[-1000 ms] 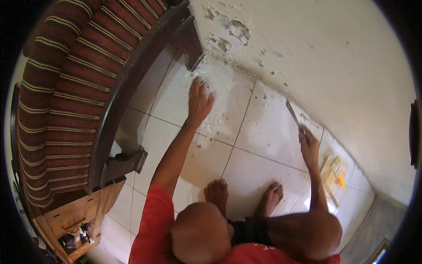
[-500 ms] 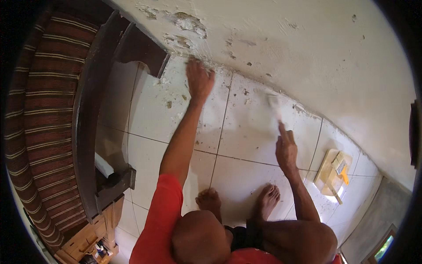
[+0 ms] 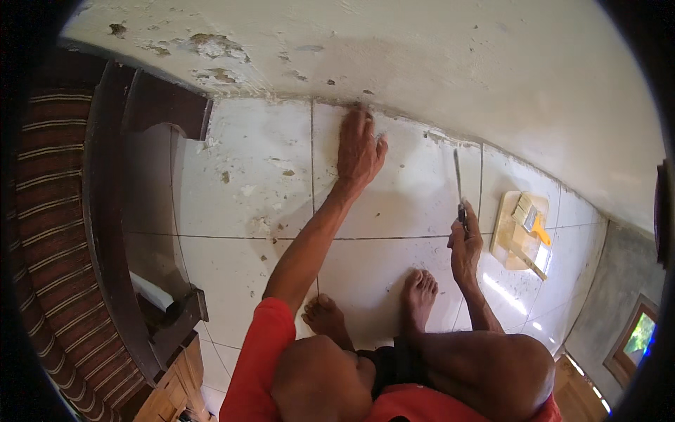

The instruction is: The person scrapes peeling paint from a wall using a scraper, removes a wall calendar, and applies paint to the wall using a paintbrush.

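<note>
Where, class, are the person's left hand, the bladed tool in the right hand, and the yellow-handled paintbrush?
Left hand (image 3: pixel 358 153): head view, on the back of the hand.
Bladed tool (image 3: pixel 458 176): head view, on the blade.
Paintbrush (image 3: pixel 530 221): head view, between bristles and handle.

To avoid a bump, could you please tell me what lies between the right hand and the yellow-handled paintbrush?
In the head view, white floor tile beside the right hand, then part of the board bearing the paintbrush.

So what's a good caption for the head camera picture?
Left fingers near the foot of a pitted wall, right fingers gripping a thin-bladed tool.
</note>
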`<state>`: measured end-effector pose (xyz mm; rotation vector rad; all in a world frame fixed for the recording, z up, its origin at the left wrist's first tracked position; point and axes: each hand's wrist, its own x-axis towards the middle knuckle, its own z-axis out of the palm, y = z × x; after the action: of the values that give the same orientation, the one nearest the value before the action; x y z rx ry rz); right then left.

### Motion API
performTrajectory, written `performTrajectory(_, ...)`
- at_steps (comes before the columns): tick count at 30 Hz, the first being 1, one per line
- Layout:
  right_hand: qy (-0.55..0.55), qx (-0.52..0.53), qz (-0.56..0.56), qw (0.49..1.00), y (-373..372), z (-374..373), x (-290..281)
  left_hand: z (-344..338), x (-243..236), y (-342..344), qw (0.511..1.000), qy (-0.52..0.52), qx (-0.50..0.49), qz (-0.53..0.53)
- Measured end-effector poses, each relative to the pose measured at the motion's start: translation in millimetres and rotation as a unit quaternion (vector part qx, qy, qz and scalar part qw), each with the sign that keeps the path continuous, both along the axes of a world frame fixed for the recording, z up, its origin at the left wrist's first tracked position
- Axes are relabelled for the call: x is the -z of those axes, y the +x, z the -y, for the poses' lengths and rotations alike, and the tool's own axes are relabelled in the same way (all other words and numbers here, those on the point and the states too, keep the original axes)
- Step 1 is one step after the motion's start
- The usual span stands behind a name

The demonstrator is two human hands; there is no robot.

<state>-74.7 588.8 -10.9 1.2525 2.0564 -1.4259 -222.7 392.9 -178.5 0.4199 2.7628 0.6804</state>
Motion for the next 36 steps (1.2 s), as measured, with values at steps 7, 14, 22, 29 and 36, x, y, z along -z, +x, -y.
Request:
performTrajectory(7,-0.027,0.005,-0.021,0.999,10.6,-26.0,-11.9,3.3,-1.3,-9.1,0.983,0.180,-0.015,0.043)
performTrajectory(14,-0.057,0.011,-0.053,0.997,12.7,-17.2,-2.5,2.7,0.6,19.3,0.956,0.249,0.055,0.145)
performTrajectory(22,0.010,-0.019,-0.037,0.999,27.3,25.0,-39.6,13.6,-28.9,21.4,0.973,0.188,0.071,0.111)
performTrajectory(29,-0.012,-0.045,-0.034,0.998,16.6,58.2,-59.7,227.6,-2.9,-64.6,0.924,-0.076,-0.341,-0.153)
performTrajectory(36,-0.006,-0.055,-0.022,0.998,26.5,77.9,-52.4,233.9,-15.7,-41.9,0.992,-0.013,-0.119,-0.035)
